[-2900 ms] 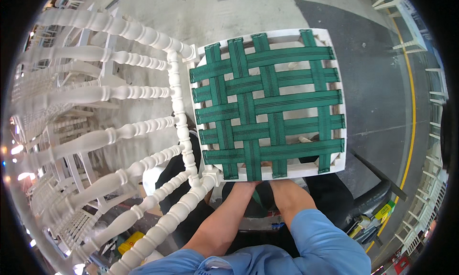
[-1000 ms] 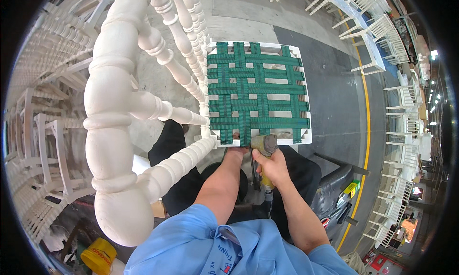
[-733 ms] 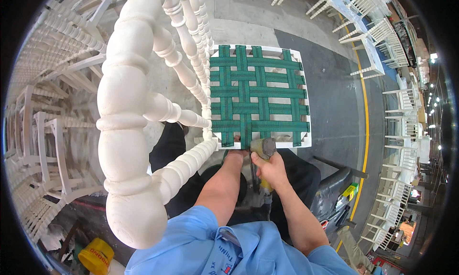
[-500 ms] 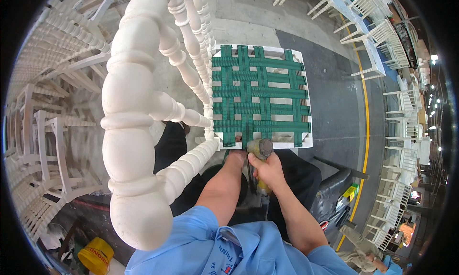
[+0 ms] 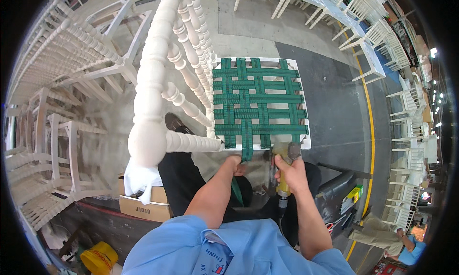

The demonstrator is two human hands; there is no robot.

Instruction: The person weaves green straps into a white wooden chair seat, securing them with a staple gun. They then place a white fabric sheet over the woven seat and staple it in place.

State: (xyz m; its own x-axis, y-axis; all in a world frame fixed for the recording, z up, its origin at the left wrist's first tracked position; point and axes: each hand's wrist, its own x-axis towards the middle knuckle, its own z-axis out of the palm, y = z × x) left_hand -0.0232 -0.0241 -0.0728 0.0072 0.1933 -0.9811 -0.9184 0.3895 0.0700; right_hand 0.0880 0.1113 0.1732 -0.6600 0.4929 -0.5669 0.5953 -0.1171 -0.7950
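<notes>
Green webbing strap (image 5: 246, 153) hangs off the white chair seat frame's (image 5: 261, 146) near edge; we see our left hand (image 5: 235, 164) clamped on it, and our right hand (image 5: 290, 172) gripping one yellow staple gun (image 5: 282, 179).

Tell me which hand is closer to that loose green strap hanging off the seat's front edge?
Left. The left hand pinches the green strap right below the seat frame; the right hand sits off to its right, gripping a yellow staple gun.
</notes>
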